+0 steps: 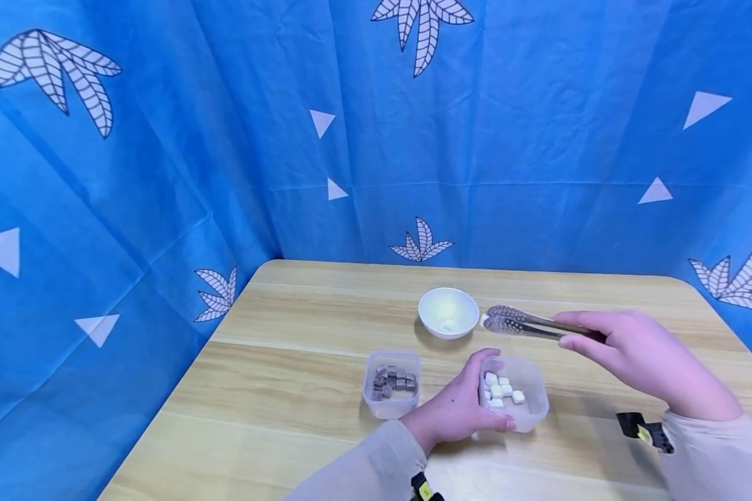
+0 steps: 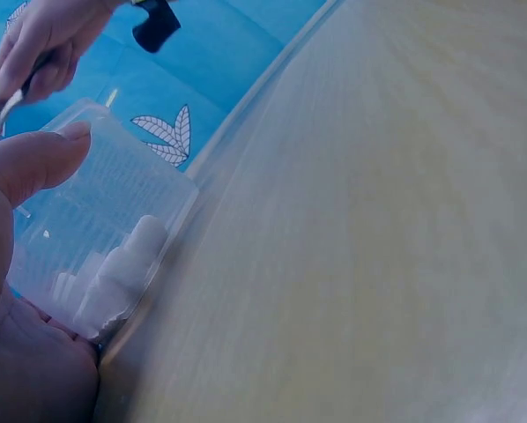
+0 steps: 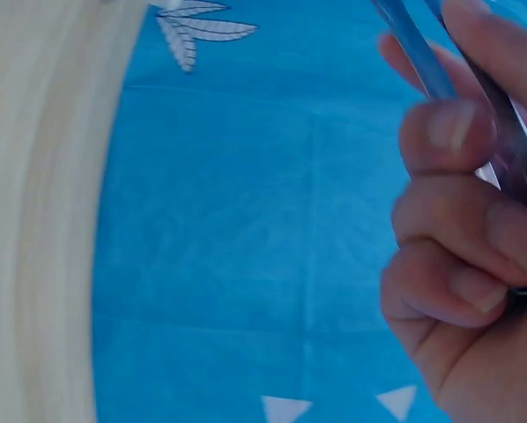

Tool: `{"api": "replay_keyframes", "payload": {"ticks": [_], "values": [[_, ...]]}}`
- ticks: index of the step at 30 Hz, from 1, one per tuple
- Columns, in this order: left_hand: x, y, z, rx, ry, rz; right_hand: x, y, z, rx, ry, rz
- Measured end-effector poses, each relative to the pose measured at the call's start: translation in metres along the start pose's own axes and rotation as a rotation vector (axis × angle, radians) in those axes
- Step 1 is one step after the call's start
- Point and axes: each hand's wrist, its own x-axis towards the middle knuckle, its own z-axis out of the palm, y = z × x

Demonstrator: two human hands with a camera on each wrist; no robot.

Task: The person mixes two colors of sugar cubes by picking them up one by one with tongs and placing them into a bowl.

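My right hand (image 1: 639, 355) grips a pair of metal tongs (image 1: 539, 324) with perforated heads. A white cube (image 1: 485, 320) shows at the tongs' tips, close beside the rim of a white bowl (image 1: 449, 298). Inside the bowl lies another white cube (image 1: 449, 325). My left hand (image 1: 457, 403) holds a clear plastic container (image 1: 537, 410) by its left side, fingers at the back and thumb at the front. Several white cubes (image 1: 497, 392) lie in that container; in the left wrist view the cubes (image 2: 127, 264) show through its wall.
A second clear container (image 1: 393, 410) with several dark brown cubes (image 1: 388, 381) stands left of my left hand. All of it is on a light wooden table (image 1: 276, 376). A blue curtain (image 1: 526, 139) with leaf prints hangs behind the table and along its left side.
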Motion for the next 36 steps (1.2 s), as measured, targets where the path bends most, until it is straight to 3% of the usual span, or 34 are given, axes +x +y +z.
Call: {"api": "replay_keyframes", "payload": {"ticks": [6,14,25,30,36], "values": [[0.001,0.000,0.004,0.004,-0.017,0.005,0.006,0.007,0.023,0.029,0.054,0.041],[-0.001,-0.001,0.004,0.012,-0.022,0.010,0.016,0.004,0.038,0.061,-0.032,0.115],[-0.004,-0.001,-0.001,-0.021,-0.007,0.028,0.029,0.003,0.057,0.088,-0.080,0.081],[-0.003,0.000,0.000,-0.034,-0.006,0.031,0.028,0.003,0.050,0.092,-0.088,0.080],[-0.003,0.000,0.002,-0.039,-0.005,0.028,0.016,0.005,0.022,0.078,-0.088,0.078]]}}
